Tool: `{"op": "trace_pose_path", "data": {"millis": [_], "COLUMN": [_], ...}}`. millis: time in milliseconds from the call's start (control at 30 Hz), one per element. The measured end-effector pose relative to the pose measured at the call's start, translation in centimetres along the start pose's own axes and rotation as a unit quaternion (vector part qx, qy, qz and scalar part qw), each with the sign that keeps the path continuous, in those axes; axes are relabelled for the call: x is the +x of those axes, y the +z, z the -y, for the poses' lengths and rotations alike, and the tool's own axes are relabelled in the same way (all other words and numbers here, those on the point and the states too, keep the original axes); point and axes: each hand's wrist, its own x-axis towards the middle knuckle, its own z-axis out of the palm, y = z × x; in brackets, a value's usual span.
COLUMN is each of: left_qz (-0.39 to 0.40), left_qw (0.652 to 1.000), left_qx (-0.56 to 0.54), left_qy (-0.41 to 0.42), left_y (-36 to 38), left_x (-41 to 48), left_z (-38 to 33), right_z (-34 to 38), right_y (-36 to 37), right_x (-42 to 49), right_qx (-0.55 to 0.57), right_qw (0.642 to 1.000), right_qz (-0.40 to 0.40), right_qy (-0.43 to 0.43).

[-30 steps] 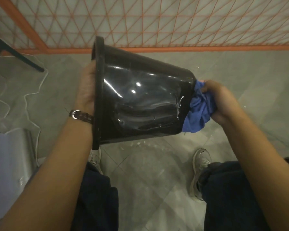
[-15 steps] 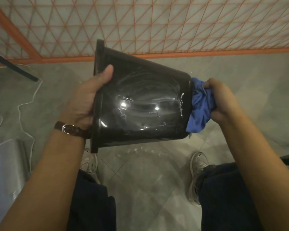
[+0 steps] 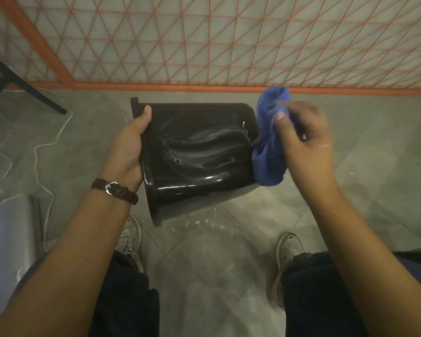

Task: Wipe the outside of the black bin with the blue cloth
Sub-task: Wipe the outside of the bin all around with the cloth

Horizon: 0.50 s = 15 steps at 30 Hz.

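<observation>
Only the one head view here, looking down. The black bin [image 3: 199, 154] sits in the middle of the frame, held up off the floor and tipped on its side, with the mouth toward the left and the base toward the right. Its shiny wall has wet-looking streaks on it.

The left hand [image 3: 129, 147] grips the bin at the rim, thumb lying across the outer wall and the other fingers hidden behind it. There's a brown strap [image 3: 114, 190] on that wrist.

The right hand [image 3: 304, 139] is a bit blurry, but its fingers are curled round the bunched blue cloth [image 3: 269, 161], thumb pressed into it. The cloth is right up against the base end of the bin, at center right.

Below are two pale shoes [image 3: 288, 249] and dark trousers on a grey tiled floor [image 3: 204, 263]. Across the top runs an orange mesh fence [image 3: 204, 40], a black leg [image 3: 22, 86] sits at upper left, and a white cord [image 3: 37, 152] trails down the left side.
</observation>
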Motion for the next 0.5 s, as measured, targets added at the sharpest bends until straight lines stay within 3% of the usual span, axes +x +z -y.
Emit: {"op": "trace_pose_path", "data": {"millis": [100,167,233,367,500], "left_qz": [0.002,-0.001,-0.001,0.024,0.023], "left_qw": [1.000,1.000,0.999,0.999,0.999], "left_qx": [-0.020,-0.026,-0.031,-0.037,-0.039], "left_qy": [-0.008,-0.017,-0.030,-0.030,-0.012], "left_y": [0.3,0.4,0.5,1.0,1.0], "left_x": [-0.1,-0.1,-0.2,-0.4,-0.8], "left_z": [0.2,0.3,0.3,0.4,0.4], "right_z": [-0.8,-1.0,-0.9,-1.4,-0.9], "right_y": [1.8,1.9,1.1,-0.1,0.9], "right_x": [-2.2,-2.7,-2.0,-0.3,-0.4], "right_qx": [-0.221,-0.329,-0.337,-0.229,-0.247], "right_qw": [0.967,0.933,0.933,0.967,0.957], "right_qz": [0.127,0.142,0.126,0.105,0.145], "right_qy": [-0.001,-0.019,-0.025,0.031,-0.041]}}
